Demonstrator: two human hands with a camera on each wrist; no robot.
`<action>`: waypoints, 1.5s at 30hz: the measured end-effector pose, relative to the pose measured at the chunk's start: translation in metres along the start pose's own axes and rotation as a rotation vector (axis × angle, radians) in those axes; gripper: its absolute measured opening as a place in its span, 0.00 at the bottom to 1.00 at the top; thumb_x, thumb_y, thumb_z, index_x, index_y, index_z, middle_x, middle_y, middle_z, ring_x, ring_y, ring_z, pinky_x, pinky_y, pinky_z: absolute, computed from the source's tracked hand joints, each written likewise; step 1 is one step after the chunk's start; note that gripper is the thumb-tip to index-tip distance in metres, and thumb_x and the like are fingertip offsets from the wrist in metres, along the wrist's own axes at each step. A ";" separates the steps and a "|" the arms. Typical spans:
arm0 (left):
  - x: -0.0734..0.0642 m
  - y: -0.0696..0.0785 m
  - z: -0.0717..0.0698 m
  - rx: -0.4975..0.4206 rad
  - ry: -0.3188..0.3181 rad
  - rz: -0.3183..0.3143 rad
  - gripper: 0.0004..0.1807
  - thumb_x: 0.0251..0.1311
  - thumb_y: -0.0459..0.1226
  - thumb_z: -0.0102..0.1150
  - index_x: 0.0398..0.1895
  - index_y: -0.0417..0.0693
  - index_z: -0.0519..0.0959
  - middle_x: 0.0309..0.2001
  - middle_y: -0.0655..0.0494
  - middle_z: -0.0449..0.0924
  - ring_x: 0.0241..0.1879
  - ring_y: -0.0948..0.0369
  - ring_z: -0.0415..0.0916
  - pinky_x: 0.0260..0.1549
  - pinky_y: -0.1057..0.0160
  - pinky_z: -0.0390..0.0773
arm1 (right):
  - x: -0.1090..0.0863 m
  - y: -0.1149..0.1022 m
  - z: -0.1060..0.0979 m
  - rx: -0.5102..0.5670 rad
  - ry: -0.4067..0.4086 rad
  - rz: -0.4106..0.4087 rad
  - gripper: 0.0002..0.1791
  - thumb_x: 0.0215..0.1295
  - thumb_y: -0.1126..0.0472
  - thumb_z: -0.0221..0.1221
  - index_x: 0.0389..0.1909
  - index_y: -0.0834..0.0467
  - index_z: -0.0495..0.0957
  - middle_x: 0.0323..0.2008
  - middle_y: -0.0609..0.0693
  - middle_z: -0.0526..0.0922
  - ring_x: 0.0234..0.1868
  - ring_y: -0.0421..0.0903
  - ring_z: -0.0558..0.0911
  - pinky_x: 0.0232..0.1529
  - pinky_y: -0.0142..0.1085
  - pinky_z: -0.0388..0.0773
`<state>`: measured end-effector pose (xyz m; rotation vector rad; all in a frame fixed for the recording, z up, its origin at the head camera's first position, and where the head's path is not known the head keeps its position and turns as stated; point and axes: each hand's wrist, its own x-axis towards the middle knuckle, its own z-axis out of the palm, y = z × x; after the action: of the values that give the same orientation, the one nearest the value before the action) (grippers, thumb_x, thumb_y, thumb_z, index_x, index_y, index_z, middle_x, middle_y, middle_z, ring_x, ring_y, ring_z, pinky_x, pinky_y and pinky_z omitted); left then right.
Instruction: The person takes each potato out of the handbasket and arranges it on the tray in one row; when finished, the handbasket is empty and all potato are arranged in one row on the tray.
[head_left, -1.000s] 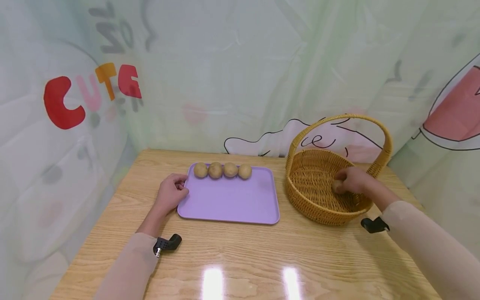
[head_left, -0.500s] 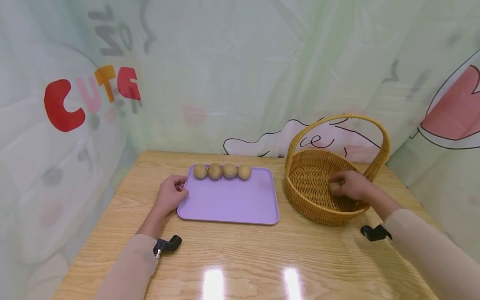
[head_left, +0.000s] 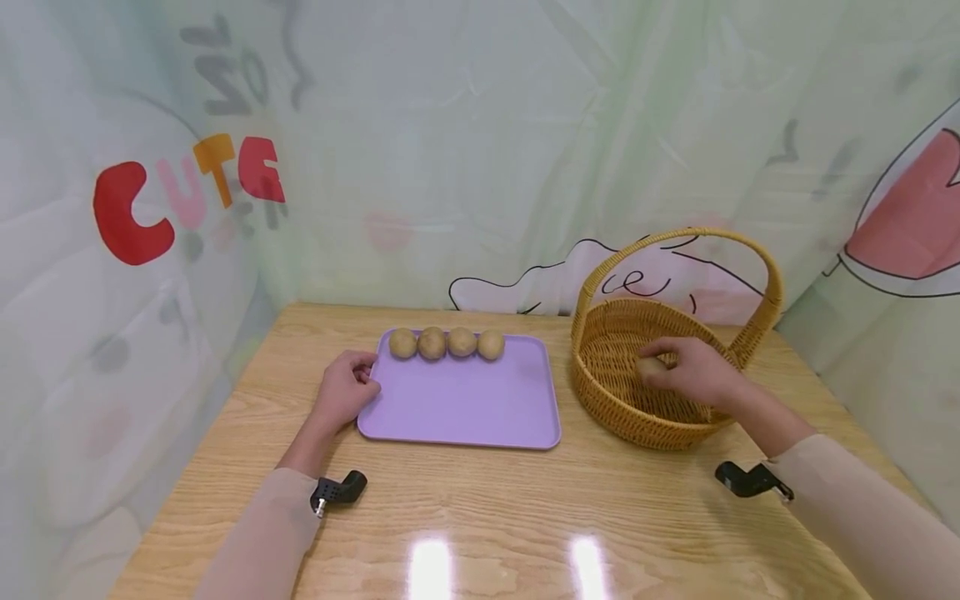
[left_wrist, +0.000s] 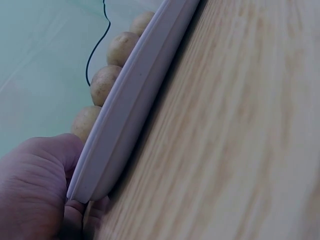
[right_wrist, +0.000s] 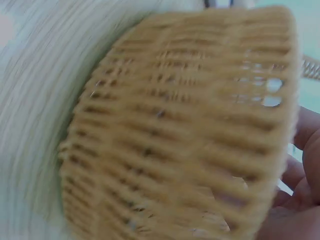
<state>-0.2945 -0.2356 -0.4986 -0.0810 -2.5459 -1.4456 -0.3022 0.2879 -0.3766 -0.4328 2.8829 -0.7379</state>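
Note:
Over the wicker basket (head_left: 637, 427) on the right, my right hand (head_left: 693, 372) pinches a potato (head_left: 651, 371) between thumb and fingers, inside the rim and under the arched handle. In the right wrist view the woven basket wall (right_wrist: 170, 120) hides the potato and most of the hand. My left hand (head_left: 346, 388) grips the left edge of the lilac tray (head_left: 465, 408), thumb above and fingers below, as the left wrist view shows. Several potatoes, among them a left-end one (head_left: 402, 343), stand in a row along the tray's back edge.
Tray and basket stand side by side on a wooden table (head_left: 480, 508), the basket near the right edge. A printed curtain (head_left: 450, 167) hangs behind the table and along both sides. The basket's tall handle (head_left: 693, 233) arches above the right forearm.
Inside the basket, my right hand has shifted left with the potato and come up slightly. My left hand stays at the tray's edge, and the row of potatoes is the same.

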 end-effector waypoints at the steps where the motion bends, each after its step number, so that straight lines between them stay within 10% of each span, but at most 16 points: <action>1: 0.000 0.000 0.000 -0.003 0.000 -0.001 0.25 0.45 0.24 0.58 0.52 0.31 0.77 0.41 0.45 0.73 0.38 0.56 0.71 0.34 0.65 0.73 | -0.001 -0.004 0.000 0.010 0.005 0.000 0.27 0.59 0.55 0.66 0.58 0.62 0.76 0.53 0.65 0.76 0.45 0.56 0.76 0.39 0.44 0.74; 24: -0.004 0.004 -0.001 0.067 0.034 -0.013 0.28 0.39 0.24 0.57 0.51 0.30 0.77 0.40 0.45 0.68 0.38 0.54 0.66 0.36 0.59 0.68 | 0.001 -0.099 0.024 0.158 0.040 -0.073 0.25 0.57 0.57 0.68 0.57 0.54 0.78 0.52 0.56 0.77 0.43 0.52 0.78 0.38 0.40 0.76; 45: -0.002 0.003 0.000 0.087 0.020 -0.007 0.28 0.40 0.25 0.57 0.52 0.28 0.77 0.39 0.46 0.65 0.37 0.54 0.65 0.34 0.60 0.67 | 0.059 -0.125 0.084 0.336 0.062 -0.012 0.26 0.59 0.58 0.65 0.59 0.57 0.76 0.61 0.56 0.73 0.53 0.55 0.79 0.47 0.44 0.77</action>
<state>-0.2917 -0.2341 -0.4962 -0.0432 -2.5910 -1.3293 -0.3115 0.1273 -0.3920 -0.3889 2.7346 -1.2288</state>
